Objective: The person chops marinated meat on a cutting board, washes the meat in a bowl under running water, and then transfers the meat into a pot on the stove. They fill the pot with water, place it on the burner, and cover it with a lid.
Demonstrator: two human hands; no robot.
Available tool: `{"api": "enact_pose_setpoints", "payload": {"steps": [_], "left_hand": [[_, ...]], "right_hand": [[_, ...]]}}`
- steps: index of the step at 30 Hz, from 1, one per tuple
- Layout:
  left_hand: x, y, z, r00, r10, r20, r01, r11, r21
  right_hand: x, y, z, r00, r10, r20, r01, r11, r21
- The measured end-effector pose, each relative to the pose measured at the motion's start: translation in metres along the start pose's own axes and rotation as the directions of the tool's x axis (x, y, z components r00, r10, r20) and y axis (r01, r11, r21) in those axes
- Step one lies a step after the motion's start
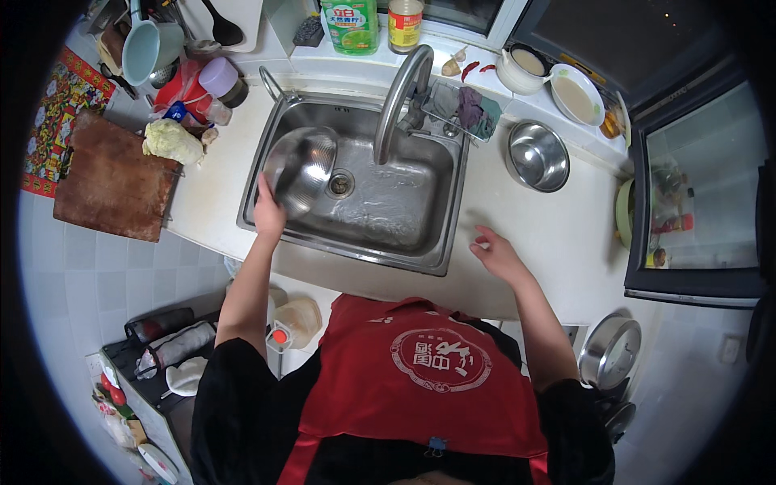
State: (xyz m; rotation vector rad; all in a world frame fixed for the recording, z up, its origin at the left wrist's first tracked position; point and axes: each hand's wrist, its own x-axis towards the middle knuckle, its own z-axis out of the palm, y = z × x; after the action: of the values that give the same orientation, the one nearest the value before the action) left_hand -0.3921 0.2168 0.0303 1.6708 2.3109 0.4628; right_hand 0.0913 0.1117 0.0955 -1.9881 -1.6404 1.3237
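My left hand [269, 212] grips the near left rim of a stainless steel perforated colander [306, 170], which is tilted inside the left part of the steel sink [451, 200]. The colander looks slightly blurred. My right hand [494, 248] is raised over the counter to the right of the sink, fingers loosely bent, holding nothing. The curved faucet [388, 109] reaches over the sink from its back edge. Beside the colander the round drain [340, 183] shows, and the sink floor to its right is wet. A steel pot [537, 156] stands on the counter at the right.
A napa cabbage [173, 143] lies by a wooden cutting board [115, 176] at the left. Cloths [470, 108] hang in a wire rack behind the sink. Bowls [576, 94], a detergent bottle [351, 27] and dried chilies line the sill. An open window [697, 182] juts in at the right.
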Motion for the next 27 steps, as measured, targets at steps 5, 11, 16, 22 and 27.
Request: {"api": "enact_pose_setpoints", "payload": {"steps": [5, 11, 16, 22, 27], "left_hand": [[-0.030, 0.005, 0.044, 0.608, -0.266, 0.748, 0.793, 0.181, -0.581], [-0.086, 0.050, 0.073, 0.644, -0.188, 0.741, 0.762, 0.243, -0.601], [-0.087, 0.071, 0.075, 0.588, -0.151, 0.795, 0.807, 0.188, -0.560], [-0.037, 0.114, 0.124, 0.382, -0.133, 0.914, 0.914, -0.091, -0.395], [-0.025, 0.138, 0.150, 0.238, -0.023, 0.971, 0.916, -0.328, -0.232]], "right_hand": [[0.125, -0.056, 0.013, 0.936, -0.290, -0.200, 0.238, 0.939, -0.249], [0.224, -0.099, 0.041, 0.872, -0.399, -0.283, 0.262, 0.869, -0.419], [0.224, -0.098, 0.058, 0.823, -0.428, -0.373, 0.228, 0.851, -0.473], [0.232, -0.100, 0.043, 0.850, -0.469, -0.239, 0.268, 0.777, -0.570], [0.238, -0.091, 0.031, 0.816, -0.460, -0.351, 0.267, 0.837, -0.478]]}}
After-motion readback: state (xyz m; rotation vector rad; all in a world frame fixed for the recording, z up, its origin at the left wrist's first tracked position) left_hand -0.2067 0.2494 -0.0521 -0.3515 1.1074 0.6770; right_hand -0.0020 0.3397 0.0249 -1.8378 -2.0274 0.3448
